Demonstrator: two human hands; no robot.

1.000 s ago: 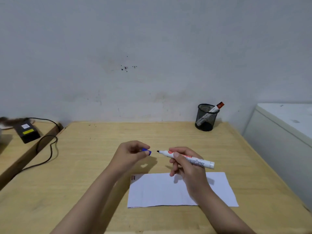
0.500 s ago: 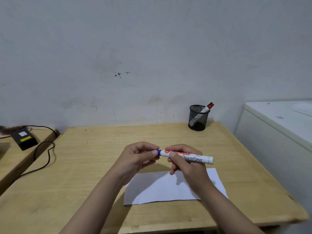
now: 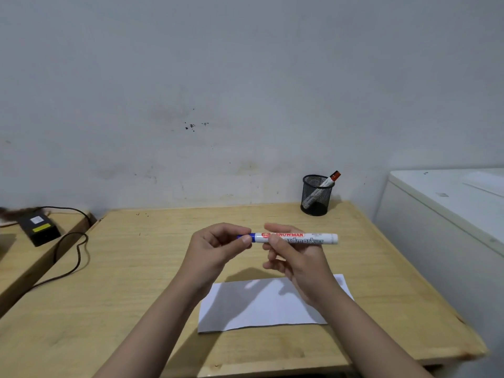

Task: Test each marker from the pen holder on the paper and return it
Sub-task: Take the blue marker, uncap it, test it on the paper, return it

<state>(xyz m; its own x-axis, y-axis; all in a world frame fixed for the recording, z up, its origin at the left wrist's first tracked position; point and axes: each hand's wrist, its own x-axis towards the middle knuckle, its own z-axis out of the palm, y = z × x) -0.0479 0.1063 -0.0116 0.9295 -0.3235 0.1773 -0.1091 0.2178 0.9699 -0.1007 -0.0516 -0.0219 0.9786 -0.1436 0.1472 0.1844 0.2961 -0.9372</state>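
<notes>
A white marker (image 3: 324, 238) with red lettering lies level above the wooden table (image 3: 136, 268), its barrel gripped by my right hand (image 3: 291, 255). Its blue cap (image 3: 252, 237) sits on the marker's left end, pinched by the fingers of my left hand (image 3: 215, 246). A white sheet of paper (image 3: 259, 306) lies on the table below my hands. At the back right stands a black mesh pen holder (image 3: 316, 196) with one red-capped marker (image 3: 331, 179) leaning in it.
A black power adapter (image 3: 38, 229) and its dark cable (image 3: 71, 255) lie on a lower surface at the left. A white cabinet (image 3: 447, 214) stands close to the table's right side. The grey wall runs along the table's far edge.
One second ago my left hand held the blue cap apart from the marker's bare tip. The cap now sits on the marker's end, and both hands are closer together.
</notes>
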